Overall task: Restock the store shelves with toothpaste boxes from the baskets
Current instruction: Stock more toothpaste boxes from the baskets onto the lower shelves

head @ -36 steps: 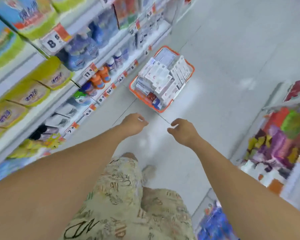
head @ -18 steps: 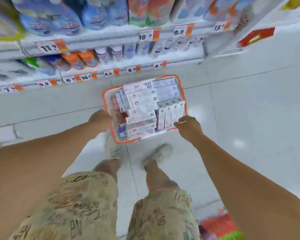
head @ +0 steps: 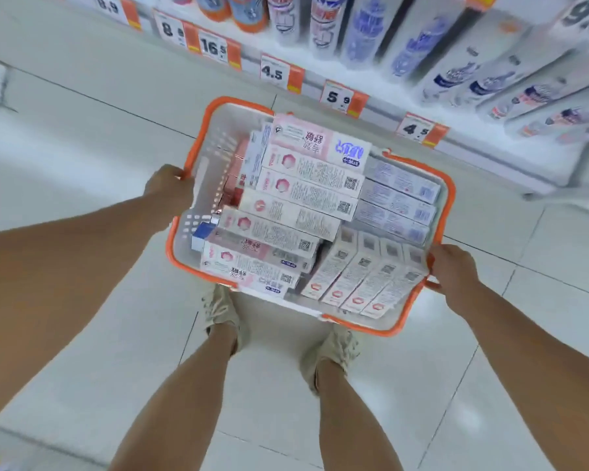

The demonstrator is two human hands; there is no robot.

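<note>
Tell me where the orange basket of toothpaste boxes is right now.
In the head view the orange basket is centre frame, gripped by the left hand and right hand at its sides, in front of the bottom shelf.

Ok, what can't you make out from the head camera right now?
- Lower toothpaste boxes: buried under the top layer in the orange-rimmed white plastic basket.
- Fingertips of left hand and right hand: curled behind the rim.
- Upper shelves: cut off by the top edge.
- Box print: too blurred.

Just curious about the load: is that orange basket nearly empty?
No, the basket is packed with rows of toothpaste boxes, stacked up to about its rim.
</note>
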